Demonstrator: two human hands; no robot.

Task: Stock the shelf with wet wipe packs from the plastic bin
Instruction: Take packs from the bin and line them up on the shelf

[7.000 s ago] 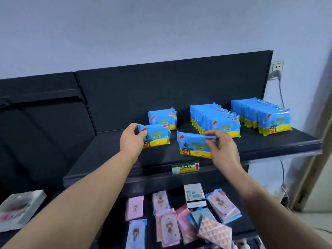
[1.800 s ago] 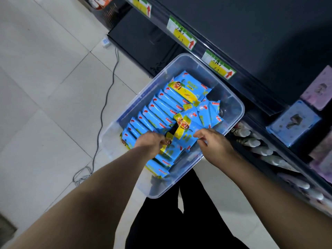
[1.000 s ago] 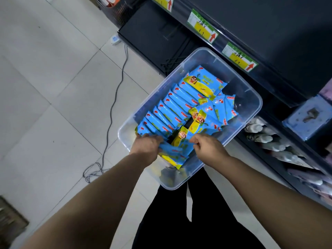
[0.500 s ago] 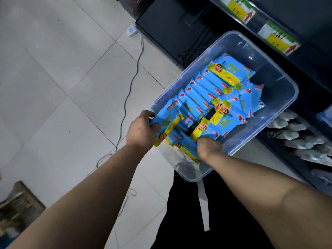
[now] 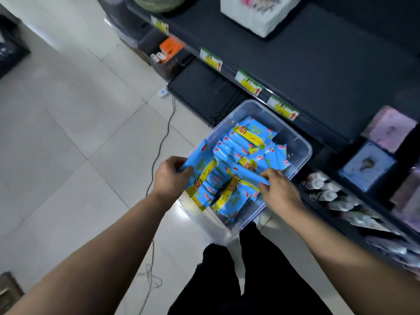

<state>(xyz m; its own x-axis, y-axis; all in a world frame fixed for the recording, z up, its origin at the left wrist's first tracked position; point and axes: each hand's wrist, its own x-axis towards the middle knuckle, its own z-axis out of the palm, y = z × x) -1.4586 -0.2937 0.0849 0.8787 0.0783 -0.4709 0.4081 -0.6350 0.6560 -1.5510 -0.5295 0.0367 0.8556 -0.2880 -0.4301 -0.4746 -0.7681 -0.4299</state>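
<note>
Fingers of your left hand (image 5: 169,176) curl round a fanned bunch of wet wipe packs (image 5: 201,178), held over the 9 o'clock edge of the clear plastic bin (image 5: 303,146); your right hand (image 5: 280,193) pinches a second bunch (image 5: 234,196) at its 4 o'clock side. Beneath both, the bin sits on the tiled floor (image 5: 79,133) with more packs (image 5: 238,144) standing in rows toward 12 o'clock. Beyond, from 12 to 3 o'clock, runs the dark shelf (image 5: 318,71), yellow price labels (image 5: 248,83) on its lip
</note>
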